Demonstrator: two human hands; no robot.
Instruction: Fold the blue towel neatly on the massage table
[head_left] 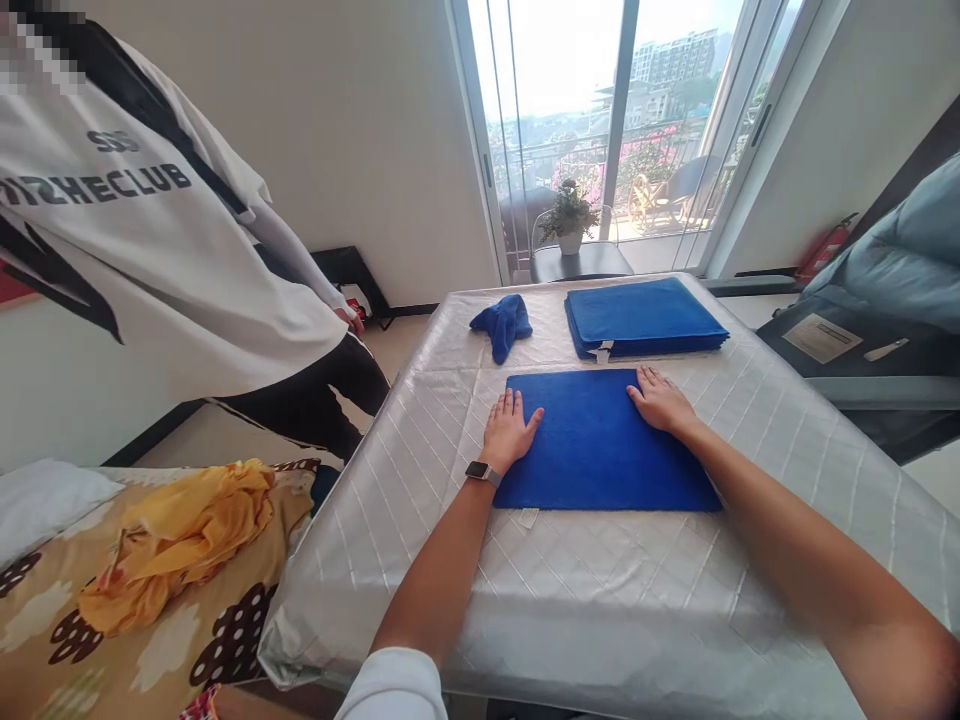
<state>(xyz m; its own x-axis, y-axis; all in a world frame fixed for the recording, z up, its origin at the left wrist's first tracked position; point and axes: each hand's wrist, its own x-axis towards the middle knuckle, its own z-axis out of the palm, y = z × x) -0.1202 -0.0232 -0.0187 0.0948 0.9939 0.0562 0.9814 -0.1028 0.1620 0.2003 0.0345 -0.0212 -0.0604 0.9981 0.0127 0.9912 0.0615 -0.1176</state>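
A folded blue towel (600, 445) lies flat on the silver quilted table cover (465, 570). My left hand (508, 430), with a watch on its wrist, lies open and flat on the towel's left edge. On the towel's upper right corner my right hand (660, 400) rests palm down, fingers spread. Behind the towel is a neat stack of folded blue towels (643, 317). To that stack's left lies a crumpled blue cloth (502, 323).
Another person in a white shirt (150, 230) stands at the table's left side. A bed with a patterned cover and yellow cloth (176, 545) is at lower left. A potted plant (568, 217) stands by the balcony door. A chair (877, 300) is at right.
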